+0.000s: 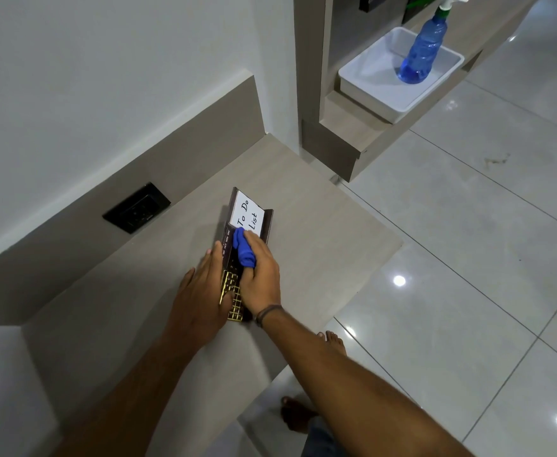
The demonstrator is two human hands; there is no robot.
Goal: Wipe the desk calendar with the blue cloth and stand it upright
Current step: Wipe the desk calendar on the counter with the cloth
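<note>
The dark desk calendar [229, 258] lies flat on the beige desk [132, 301], with gold grid print at its near end and a white "To Do List" card at its far end. My right hand [260, 275] presses the bunched blue cloth [244, 252] onto the calendar's middle. My left hand [201, 298] lies flat along the calendar's left edge, its thumb on the gold grid, holding it down.
A black wall socket [137, 207] sits in the desk's back panel. On a shelf at the far right, a white tray [399, 103] holds a blue spray bottle [424, 51]. Glossy tiled floor [468, 258] lies to the right, with bare feet below the desk edge.
</note>
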